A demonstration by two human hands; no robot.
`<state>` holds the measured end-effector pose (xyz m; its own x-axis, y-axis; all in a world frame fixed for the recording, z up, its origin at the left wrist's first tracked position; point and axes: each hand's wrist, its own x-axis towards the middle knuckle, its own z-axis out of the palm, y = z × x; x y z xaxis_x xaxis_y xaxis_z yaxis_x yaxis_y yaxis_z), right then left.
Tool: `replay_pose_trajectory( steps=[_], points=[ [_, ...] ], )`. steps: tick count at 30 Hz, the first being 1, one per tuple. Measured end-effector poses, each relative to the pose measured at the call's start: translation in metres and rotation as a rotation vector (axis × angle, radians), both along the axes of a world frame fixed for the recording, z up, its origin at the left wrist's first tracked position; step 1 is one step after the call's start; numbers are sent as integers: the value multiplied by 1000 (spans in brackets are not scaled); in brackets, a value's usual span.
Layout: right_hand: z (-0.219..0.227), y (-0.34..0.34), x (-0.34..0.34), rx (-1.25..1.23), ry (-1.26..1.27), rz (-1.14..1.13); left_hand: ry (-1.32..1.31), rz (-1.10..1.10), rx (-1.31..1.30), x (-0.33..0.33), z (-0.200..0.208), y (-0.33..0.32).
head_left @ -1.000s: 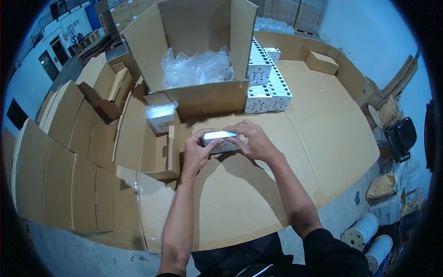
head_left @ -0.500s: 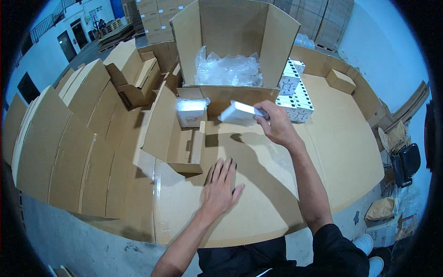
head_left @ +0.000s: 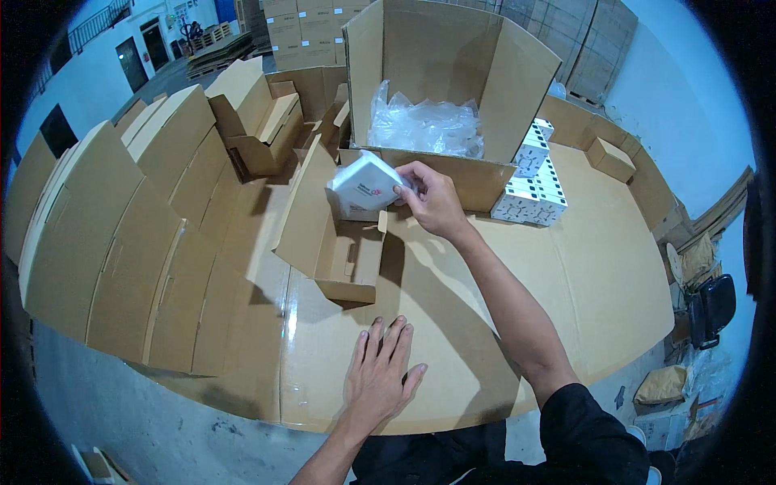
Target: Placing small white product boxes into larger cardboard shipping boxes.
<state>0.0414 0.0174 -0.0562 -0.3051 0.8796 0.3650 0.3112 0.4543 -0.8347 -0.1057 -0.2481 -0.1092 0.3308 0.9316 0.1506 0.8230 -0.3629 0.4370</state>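
Note:
A small white box (head_left: 365, 183) with a printed top is pinched at its right edge by my right hand (head_left: 432, 198). It is held tilted over the far end of a narrow open carton (head_left: 346, 288). Behind and below the box, part of another white item (head_left: 360, 213) shows inside that carton; the held box covers most of it. The near part of the carton shows bare cardboard and a folded flap. My left hand (head_left: 381, 372) lies flat on the cardboard-covered table (head_left: 453, 388), fingers spread, just in front of the carton and holding nothing.
A large open carton (head_left: 513, 77) with clear plastic packing (head_left: 424, 125) stands at the back. Right of it are stacked white patterned boxes (head_left: 529, 200). Tall folded cartons (head_left: 77, 234) line the left, an open carton (head_left: 271, 141) behind them. A small brown box (head_left: 610, 159) sits far right.
My right hand has carried the white box left, over the narrow carton, and its printed top now shows. My left hand remains flat on the table. The whole view has shifted slightly.

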Motion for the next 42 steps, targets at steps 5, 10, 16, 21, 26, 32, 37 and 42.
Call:
replay_pose_trajectory(
  steps=[5, 10, 16, 21, 26, 32, 37, 42],
  points=[
    [22, -8, -8, 250, -174, 30, -25, 0, 0, -1, 1, 2],
    [25, -5, -9, 351, -267, 47, 4, 2, 36, -1, 1, 2],
    [21, -3, -29, 476, -477, 89, 12, 0, 22, -1, 2, 2],
    [3, 7, -35, 470, -602, 56, -7, -1, 31, -1, 1, 2],
    [2, 6, -40, 480, -626, 30, -26, 1, 5, -4, 0, 1],
    [9, -6, -22, 394, -701, -25, -17, -35, 21, 3, 2, 7],
    [-4, -33, 16, 343, -386, -3, -1, -45, 37, 11, -2, 19],
    [-6, -59, 96, 389, -308, -57, 44, -107, 12, 38, -2, 57]
  ],
)
